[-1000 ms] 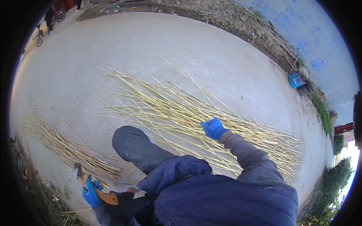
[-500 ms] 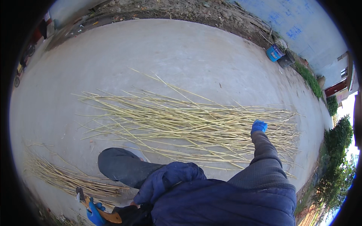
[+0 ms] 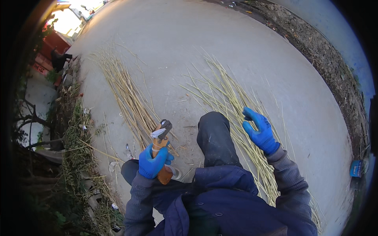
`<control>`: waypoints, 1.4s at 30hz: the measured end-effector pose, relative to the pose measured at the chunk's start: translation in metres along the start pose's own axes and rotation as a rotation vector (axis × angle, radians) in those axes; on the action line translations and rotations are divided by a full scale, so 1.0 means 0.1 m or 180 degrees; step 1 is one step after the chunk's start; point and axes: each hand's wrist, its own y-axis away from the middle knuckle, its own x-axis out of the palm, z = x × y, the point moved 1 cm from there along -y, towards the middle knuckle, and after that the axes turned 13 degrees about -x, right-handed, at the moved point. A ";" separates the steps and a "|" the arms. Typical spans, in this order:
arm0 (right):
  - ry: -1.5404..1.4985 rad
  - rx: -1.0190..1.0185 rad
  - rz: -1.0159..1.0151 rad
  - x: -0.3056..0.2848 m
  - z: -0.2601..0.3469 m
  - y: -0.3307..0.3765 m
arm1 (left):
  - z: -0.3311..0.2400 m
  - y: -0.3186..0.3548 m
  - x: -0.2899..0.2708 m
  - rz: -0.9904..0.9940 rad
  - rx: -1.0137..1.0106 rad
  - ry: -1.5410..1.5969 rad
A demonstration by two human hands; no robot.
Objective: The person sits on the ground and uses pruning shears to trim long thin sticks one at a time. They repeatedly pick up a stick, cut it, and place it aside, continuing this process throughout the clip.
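Note:
Both my hands wear blue gloves. My left hand (image 3: 151, 163) is wrapped round the wooden handle of a tool (image 3: 161, 142) with a short dark metal head. A white strip crosses the tool just below that head; its exact kind I cannot make out. Behind the tool lies a bundle of thin brownish stalks (image 3: 128, 92) on the ground. My right hand (image 3: 260, 131) hovers at the greenish-yellow pile of long stalks (image 3: 220, 92), fingers apart and curved, with nothing visible in them. My bent knee (image 3: 214, 131) rises between the two piles.
Pale concrete ground (image 3: 189, 35) stretches ahead. Along the left runs a verge of weeds and rubble (image 3: 84, 157), with bare branches (image 3: 33, 116) beyond. A person in dark clothes (image 3: 58, 59) sits at the far left. A blue bucket (image 3: 356, 168) stands at the right edge.
The view has turned left, bringing the brownish bundle and the verge further in. My right hand, earlier closed at the greenish pile, has drawn back and opened. My left hand still holds the tool.

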 end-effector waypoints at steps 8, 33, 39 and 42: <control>-0.2680 -0.0024 0.2468 1.32 1.42 -1.27 | 0.13 0.37 -0.24 0.0793 -0.0367 0.0071; 0.0817 0.0856 0.3299 5.56 -1.04 -0.41 | 0.70 -0.62 -1.82 -0.0687 -0.1130 0.1794; 0.0652 0.0957 0.3351 6.28 -1.21 -0.34 | 0.53 -0.75 -1.92 -0.0586 -0.1737 0.2042; 0.0023 0.1333 0.3039 6.39 -1.29 -0.45 | 0.52 -0.84 -1.90 -0.0739 -0.1677 0.1795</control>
